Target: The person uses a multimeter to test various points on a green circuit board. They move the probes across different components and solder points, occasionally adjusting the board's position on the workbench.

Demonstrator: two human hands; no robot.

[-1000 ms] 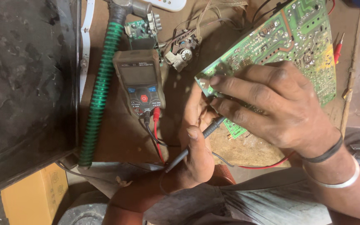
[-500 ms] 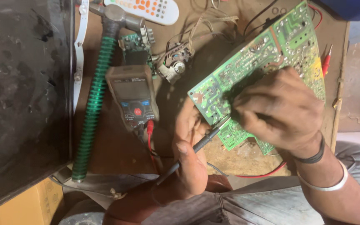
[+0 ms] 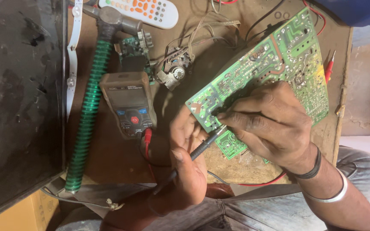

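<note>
— What's lying along the left side there?

— A dark flat panel (image 3: 20,107) is taking up the whole left edge, and beside it a hammer with a green ribbed handle (image 3: 86,128) is lying lengthwise on the brown worktop (image 3: 116,158). A white remote with orange buttons (image 3: 140,10) is sitting at the top.

— And the meter?

— The grey digital multimeter (image 3: 128,105) is resting just right of the hammer, with red and black leads plugged in at its lower end. A small green board (image 3: 134,53) and a tangle of wires are lying above it.

— What are the hands doing?

— The left hand (image 3: 187,164) is holding a black test probe (image 3: 198,147), its fingers clamped on the shaft, the tip angling up to the lower edge of the green circuit board (image 3: 275,64). The right hand (image 3: 266,124) is lying over that board, fingers closed down on it and seeming to pinch something at the same spot; I cannot tell what. The board is tilted, solder side up, near the middle right of the worktop.

— How would you do that well?

— I'd judge the tip wants to sit on one solder joint only, the board pinned firm, and the meter's screen kept in view.

— Anything further right?

— A red probe (image 3: 328,68) is lying by the worktop's edge.
</note>
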